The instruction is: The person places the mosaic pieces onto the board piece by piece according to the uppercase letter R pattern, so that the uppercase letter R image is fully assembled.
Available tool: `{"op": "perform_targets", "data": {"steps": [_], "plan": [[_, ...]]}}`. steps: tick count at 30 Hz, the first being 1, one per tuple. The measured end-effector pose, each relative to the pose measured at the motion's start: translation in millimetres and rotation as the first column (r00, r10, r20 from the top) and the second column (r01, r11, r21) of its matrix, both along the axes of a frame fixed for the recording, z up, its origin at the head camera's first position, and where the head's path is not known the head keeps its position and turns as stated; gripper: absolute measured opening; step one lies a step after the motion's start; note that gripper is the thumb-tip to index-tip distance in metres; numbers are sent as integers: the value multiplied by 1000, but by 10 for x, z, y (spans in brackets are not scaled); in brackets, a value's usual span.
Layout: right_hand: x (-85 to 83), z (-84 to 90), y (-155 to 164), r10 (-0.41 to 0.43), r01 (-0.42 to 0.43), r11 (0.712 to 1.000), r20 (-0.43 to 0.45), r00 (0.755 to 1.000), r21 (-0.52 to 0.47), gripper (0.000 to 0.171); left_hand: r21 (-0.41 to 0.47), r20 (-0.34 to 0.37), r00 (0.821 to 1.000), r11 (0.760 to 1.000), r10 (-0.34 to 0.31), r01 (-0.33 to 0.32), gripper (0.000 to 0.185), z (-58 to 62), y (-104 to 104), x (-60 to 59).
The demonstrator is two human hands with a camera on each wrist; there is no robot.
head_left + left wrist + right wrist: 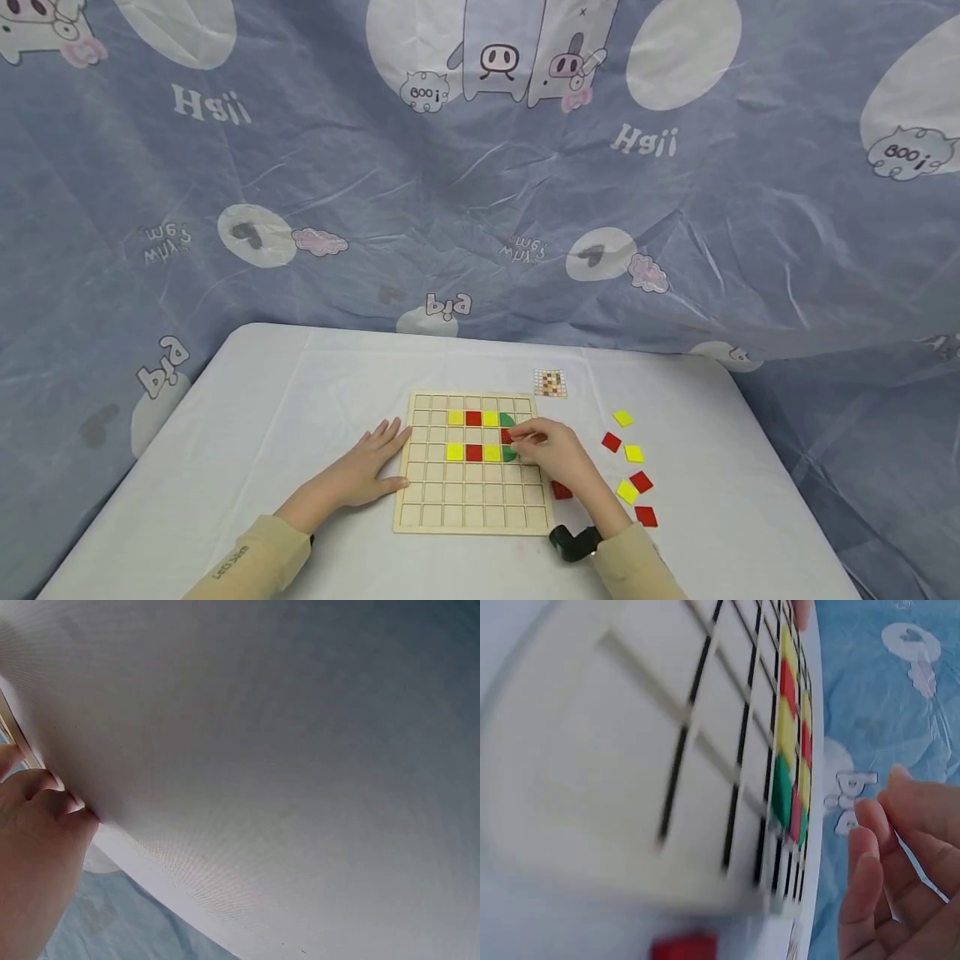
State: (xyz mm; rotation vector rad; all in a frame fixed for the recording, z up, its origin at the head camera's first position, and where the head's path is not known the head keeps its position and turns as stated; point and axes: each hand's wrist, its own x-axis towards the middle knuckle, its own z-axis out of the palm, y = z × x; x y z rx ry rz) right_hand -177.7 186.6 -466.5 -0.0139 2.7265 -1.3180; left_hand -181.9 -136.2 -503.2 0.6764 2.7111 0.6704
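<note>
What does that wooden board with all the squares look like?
The wooden board is pale, looks like plywood, and lies flat on the white table. Thin ribs split it into a grid of square cells. Yellow, red and green tiles fill some upper cells; the lower rows are bare. The left hand rests against its left edge, and the right hand sets a red tile on it.

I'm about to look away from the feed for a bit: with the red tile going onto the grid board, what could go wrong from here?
1. The right hand pinches a red tile right beside the green tiles; a loose grip could drop it askew or nudge those neighbours out of their cells.
2. The left hand only rests against the board edge, so a push might slide it.
3. The right sleeve could sweep the loose tiles.
</note>
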Motion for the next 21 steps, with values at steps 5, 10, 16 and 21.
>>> {"op": "perform_targets", "data": {"steps": [5,10,16,21], "plan": [[132,-61,296,-31,29,999,59,998,21,19,-1,0,1000,1000,2,-2,83,-10,3,-5],[232,-137,485,-50,46,997,73,996,60,21,-3,0,1000,1000,9,-9,84,14,7,1],[311,-194,592,-81,74,993,75,994,89,22,6,3,1000,1000,9,-9,84,29,6,11],[353,-216,633,-92,79,986,88,992,145,24,4,7,1000,1000,5,-5,84,33,9,16]]}}
